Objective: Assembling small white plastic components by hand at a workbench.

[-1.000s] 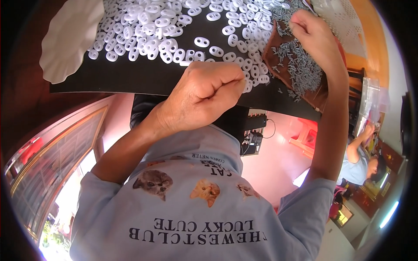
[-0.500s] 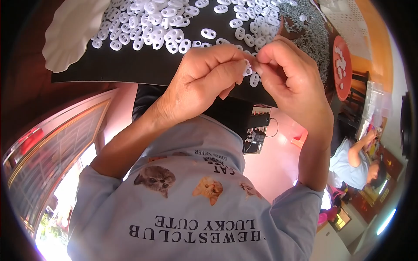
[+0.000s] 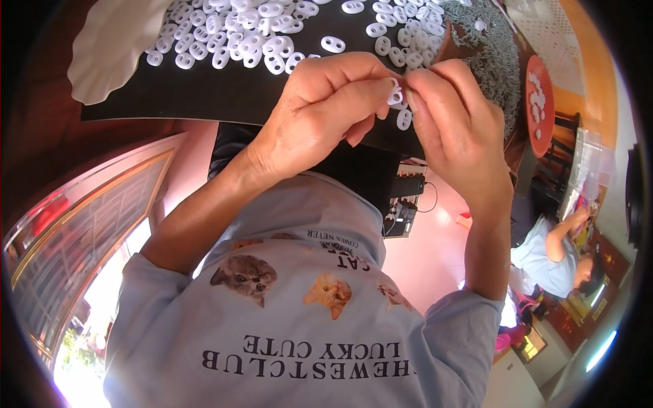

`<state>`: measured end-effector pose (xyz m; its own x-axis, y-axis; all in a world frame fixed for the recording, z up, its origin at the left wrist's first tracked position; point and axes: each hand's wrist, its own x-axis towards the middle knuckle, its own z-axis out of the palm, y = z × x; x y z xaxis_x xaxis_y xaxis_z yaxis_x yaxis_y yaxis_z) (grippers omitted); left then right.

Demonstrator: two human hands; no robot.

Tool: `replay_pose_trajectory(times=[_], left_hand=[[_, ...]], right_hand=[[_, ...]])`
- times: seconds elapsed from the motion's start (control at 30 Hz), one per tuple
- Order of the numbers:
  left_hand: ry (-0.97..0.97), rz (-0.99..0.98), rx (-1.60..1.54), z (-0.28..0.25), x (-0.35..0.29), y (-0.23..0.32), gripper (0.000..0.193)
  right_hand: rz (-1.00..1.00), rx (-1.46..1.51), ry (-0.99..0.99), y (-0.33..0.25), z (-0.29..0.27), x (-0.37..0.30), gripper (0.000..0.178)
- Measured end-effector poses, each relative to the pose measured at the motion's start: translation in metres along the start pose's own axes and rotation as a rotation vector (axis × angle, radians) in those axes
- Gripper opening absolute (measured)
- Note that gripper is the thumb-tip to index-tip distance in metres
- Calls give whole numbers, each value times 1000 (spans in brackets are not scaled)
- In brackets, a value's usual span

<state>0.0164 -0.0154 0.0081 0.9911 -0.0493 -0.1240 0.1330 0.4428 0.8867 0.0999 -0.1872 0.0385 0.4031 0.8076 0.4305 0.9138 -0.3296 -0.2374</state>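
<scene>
Between the thumb and fingers of my left hand (image 3: 320,109) is a small white plastic two-hole piece (image 3: 395,94), pinched near the table's front edge. Close against it, my right hand (image 3: 452,112) is closed with thumb and forefinger pressed together; whatever they hold is too small or hidden to name. Another white two-hole piece (image 3: 404,120) lies just below the fingertips. Beyond my hands a heap of the same white oval pieces (image 3: 238,34) covers the dark tabletop (image 3: 170,92), with a second group (image 3: 411,41) farther right.
A pile of small grey parts (image 3: 486,61) lies at the table's far right. Next to it is a red plate (image 3: 539,136) holding white pieces. A white wavy-edged dish (image 3: 105,58) sits at the left. Another person (image 3: 551,251) works at the right.
The white piece has turned slightly in my left fingers. My right hand's fingers have straightened a little and stay beside it. The whole view has shifted slightly.
</scene>
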Motion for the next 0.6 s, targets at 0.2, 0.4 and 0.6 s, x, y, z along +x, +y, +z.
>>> replay_pose_trajectory(times=[0.2, 0.4, 0.6], left_hand=[[-8, 9, -43, -3, 1, -1, 18], [-45, 42, -12, -4, 0, -5, 18], [-151, 125, 127, -7, -1, -8, 25]], right_hand=[[-48, -13, 11, 0, 0, 2, 21], [350, 534, 29, -12, -6, -1, 4], [515, 710, 36, -21, -11, 5, 12]])
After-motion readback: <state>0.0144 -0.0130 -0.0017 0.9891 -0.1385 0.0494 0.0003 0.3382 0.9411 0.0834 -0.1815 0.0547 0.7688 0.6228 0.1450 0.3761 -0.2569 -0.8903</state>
